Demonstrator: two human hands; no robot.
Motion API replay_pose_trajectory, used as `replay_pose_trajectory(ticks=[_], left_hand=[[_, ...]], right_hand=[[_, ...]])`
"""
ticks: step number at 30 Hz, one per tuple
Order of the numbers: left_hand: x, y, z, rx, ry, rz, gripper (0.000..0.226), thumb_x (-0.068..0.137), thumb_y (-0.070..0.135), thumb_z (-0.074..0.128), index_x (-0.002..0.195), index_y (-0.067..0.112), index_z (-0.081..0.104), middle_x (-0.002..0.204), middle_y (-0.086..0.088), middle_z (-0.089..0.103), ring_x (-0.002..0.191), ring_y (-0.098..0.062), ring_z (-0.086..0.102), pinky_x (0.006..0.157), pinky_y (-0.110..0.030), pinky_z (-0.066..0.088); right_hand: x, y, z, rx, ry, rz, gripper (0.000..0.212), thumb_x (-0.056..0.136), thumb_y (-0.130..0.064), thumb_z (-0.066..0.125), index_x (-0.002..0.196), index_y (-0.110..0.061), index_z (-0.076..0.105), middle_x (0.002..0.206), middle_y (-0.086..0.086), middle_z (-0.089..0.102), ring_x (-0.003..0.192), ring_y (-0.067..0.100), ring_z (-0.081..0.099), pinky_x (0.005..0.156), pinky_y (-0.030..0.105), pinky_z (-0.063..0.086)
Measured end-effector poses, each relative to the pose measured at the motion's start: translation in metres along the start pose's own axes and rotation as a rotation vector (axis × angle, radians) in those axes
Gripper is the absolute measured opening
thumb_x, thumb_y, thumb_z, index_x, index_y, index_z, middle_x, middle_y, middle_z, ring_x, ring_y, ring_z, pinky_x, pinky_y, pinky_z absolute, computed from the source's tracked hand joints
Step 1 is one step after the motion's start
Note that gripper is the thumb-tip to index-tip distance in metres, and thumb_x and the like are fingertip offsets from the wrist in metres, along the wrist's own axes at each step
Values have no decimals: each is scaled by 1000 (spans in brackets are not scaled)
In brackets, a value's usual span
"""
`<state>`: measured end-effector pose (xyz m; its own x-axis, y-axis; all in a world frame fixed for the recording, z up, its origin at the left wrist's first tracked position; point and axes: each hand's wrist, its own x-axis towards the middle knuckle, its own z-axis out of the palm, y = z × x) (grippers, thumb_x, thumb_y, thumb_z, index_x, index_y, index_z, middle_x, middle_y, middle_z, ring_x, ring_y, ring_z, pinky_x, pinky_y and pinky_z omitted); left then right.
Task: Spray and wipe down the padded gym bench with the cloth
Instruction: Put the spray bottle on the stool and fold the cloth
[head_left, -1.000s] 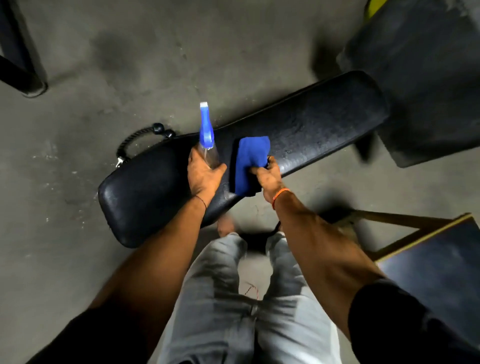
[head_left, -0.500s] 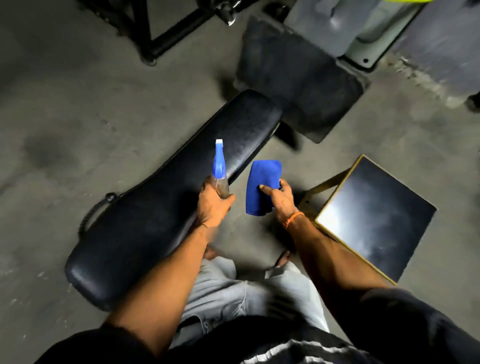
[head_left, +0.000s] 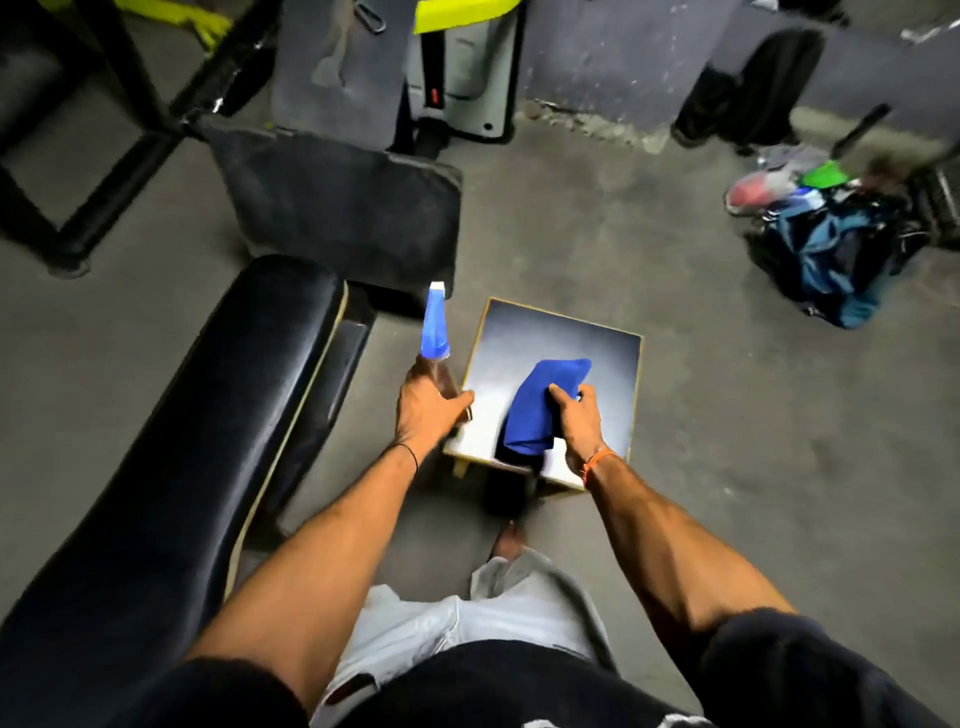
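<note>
Stretching along the left, the long black padded gym bench (head_left: 171, 447) lies clear of both hands. Just right of it, the left hand (head_left: 428, 408) has its fingers clamped round a clear spray bottle with a blue trigger head (head_left: 435, 327). The right hand (head_left: 576, 423) grips a bunched blue cloth (head_left: 540, 402) above a small square black-topped stool with a pale wooden edge (head_left: 597, 348).
</note>
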<state>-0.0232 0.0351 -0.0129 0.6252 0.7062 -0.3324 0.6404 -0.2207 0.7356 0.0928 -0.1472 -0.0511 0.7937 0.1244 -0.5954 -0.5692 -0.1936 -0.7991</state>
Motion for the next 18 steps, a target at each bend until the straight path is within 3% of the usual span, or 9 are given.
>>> replay_pose_trajectory(ticks=[6,9,13,18], left_hand=[[16,48,71,7,-74,54,57,72,22,84,120,3,59,114,-13,68,106,-30,65,91,-30,49],[20,58,91,-17,-86,57,53,73,14,83,120,4,60,106,-6,68,97,-21,63,82,-20,42],[36,67,100,8,-78,65,49,75,5,80,118,0,60,108,-10,66,94,-20,59,75,-12,35],[68,72,107,27,-87,49,56,74,1,80,126,2,60,117,-16,69,102,-27,66,80,-11,39]], right_hand=[[37,-2,-68,-28,34,20,21,99,-21,66,112,-16,50,104,3,65,93,19,63,82,37,54],[46,2,-76,-20,-3,40,18,99,-19,66,108,-18,50,103,2,65,92,19,64,80,36,54],[53,4,-76,10,-39,44,15,100,-16,65,105,-18,50,103,2,66,89,16,65,76,31,55],[66,1,-73,26,-32,50,13,101,-16,63,108,-16,51,105,2,67,92,18,65,86,38,57]])
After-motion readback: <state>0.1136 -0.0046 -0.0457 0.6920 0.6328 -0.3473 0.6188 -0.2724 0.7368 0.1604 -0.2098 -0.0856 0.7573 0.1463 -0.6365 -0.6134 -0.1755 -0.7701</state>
